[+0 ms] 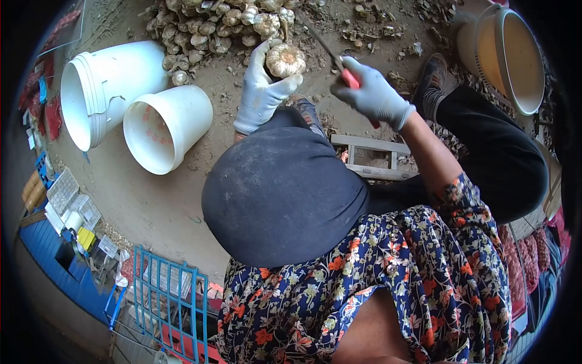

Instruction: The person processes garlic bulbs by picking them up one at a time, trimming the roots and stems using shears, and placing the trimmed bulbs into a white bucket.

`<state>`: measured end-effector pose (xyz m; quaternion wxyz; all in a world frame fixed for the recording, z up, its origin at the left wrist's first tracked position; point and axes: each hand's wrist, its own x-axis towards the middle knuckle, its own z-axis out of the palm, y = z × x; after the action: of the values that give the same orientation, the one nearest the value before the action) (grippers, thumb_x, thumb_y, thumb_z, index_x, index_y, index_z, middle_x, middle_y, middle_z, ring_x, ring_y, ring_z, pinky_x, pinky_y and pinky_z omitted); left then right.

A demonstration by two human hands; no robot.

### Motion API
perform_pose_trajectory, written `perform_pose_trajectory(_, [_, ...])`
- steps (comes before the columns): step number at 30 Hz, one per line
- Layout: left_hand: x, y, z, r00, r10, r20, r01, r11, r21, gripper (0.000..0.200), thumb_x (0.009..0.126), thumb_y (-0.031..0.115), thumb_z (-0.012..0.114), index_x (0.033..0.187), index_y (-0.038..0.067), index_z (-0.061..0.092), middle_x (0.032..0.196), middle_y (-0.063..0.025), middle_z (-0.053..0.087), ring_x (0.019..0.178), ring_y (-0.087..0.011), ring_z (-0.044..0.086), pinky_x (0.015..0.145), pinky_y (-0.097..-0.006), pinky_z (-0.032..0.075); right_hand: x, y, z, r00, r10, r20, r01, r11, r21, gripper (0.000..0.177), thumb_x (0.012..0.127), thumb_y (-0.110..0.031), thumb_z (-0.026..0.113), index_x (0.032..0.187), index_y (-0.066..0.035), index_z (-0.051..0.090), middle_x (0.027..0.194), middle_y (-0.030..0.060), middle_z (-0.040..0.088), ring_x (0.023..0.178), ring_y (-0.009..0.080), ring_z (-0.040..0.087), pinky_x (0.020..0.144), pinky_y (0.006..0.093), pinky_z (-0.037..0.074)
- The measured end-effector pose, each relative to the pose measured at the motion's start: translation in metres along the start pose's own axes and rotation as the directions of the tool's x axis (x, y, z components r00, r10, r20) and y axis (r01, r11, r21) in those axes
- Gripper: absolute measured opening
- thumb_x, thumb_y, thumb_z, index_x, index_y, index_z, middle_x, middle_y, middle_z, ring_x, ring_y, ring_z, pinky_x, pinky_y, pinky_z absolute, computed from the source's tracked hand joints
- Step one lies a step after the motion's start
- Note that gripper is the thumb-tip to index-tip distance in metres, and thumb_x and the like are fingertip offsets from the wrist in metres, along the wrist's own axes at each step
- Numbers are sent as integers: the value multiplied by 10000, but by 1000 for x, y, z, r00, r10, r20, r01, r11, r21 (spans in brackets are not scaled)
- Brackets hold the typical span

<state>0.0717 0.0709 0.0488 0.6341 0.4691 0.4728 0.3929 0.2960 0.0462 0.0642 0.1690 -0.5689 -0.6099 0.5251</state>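
Note:
My gloved left hand (267, 85) is wrapped round a large garlic bulb (285, 60), thumb below it and fingers on its left side. In my gloved right hand (374, 94) are the red handles (350, 78) of a long metal cutting tool (321, 41). The tool's dark metal part points up and left, to the right of the bulb and apart from it. Just above my left hand lies a heap of garlic bulbs (209, 27) on the dirt ground. Both gloves are pale grey.
Two white buckets (130, 73) (194, 115) lie tipped on the left. A pale tub (526, 67) stands at the upper right. Beneath my right forearm is a low wooden frame (379, 173). Scraps litter the ground, and a blue metal rack (171, 297) is at lower left.

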Motion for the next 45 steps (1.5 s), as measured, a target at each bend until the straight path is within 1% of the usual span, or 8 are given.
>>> perform_pose_trajectory(4, [1, -5, -8, 1000, -2, -9, 4, 983, 184, 680, 718, 67, 767, 1283, -27, 401, 1149, -121, 540, 1039, -170, 565, 885, -291, 495, -28, -1, 8, 996, -78, -41, 35, 780, -625, 385, 825, -254, 617, 1115, -62, 453, 939, 162, 580, 890, 339, 611, 749, 448, 472])
perform_pose_trajectory(16, [-17, -4, 5, 969, -247, -13, 236, 909, 344, 632, 676, 107, 785, 1218, -18, 483, 1052, -85, 585, 966, -147, 582, 854, -272, 490, -27, 15, 22, 993, 56, 102, 12, 823, -568, 313, 920, -323, 522, 1024, -32, 467, 853, 214, 640, 790, 385, 655, 695, 490, 491])
perform_pose_trajectory(20, [-40, -12, -92, 879, 473, -56, -310, 657, 687, 405, 761, -4, 681, 1126, 15, 507, 947, -106, 597, 811, -183, 619, 671, -280, 544, -38, 53, 29, 975, 222, -8, -215, 937, -275, 235, 870, -210, 546, 943, -23, 425, 836, 258, 608, 808, 459, 595, 684, 501, 468])
perform_pose_trajectory(21, [-53, 23, -78, 619, 369, -693, -42, 897, 439, 579, 682, -12, 723, 1193, 21, 452, 1045, -162, 577, 915, -232, 599, 743, -371, 550, -41, 59, 26, 963, 269, -25, -268, 938, -221, 249, 847, -199, 560, 951, -8, 440, 858, 274, 602, 862, 468, 581, 723, 491, 464])
perform_pose_trajectory(23, [-73, 43, -157, 386, 468, -795, 485, 630, 607, 555, 774, 165, 684, 1233, 3, 420, 1074, -206, 553, 942, -330, 587, 799, -475, 519, -41, 66, 24, 955, 296, -15, -293, 937, -192, 276, 840, -206, 575, 986, -4, 459, 875, 279, 602, 882, 463, 584, 740, 476, 468])
perform_pose_trajectory(28, [-10, 21, -171, 649, 416, -637, 690, 31, 723, 569, 805, 305, 666, 1207, -35, 451, 1106, -214, 523, 942, -348, 560, 828, -456, 472, -31, 56, 31, 967, 253, -43, -255, 962, -92, 286, 844, -226, 561, 1030, -28, 475, 894, 288, 612, 906, 462, 585, 779, 491, 458])
perform_pose_trajectory(29, [16, 5, -127, 711, 353, -608, 349, 573, 742, 551, 785, 277, 699, 1185, -39, 489, 1062, -190, 550, 937, -312, 559, 850, -423, 454, -30, 53, 32, 959, 284, -19, -285, 953, -104, 325, 842, -251, 569, 1070, -34, 487, 912, 279, 620, 926, 450, 589, 804, 484, 459])
perform_pose_trajectory(45, [82, -134, -69, 805, 6, -594, 281, 877, 390, 515, 705, 228, 775, 1067, -10, 496, 1088, -157, 563, 981, -264, 554, 870, -359, 453, -13, 43, 31, 935, 351, 57, -334, 923, -192, 319, 855, -285, 535, 993, -3, 475, 861, 293, 625, 878, 457, 606, 779, 503, 468])
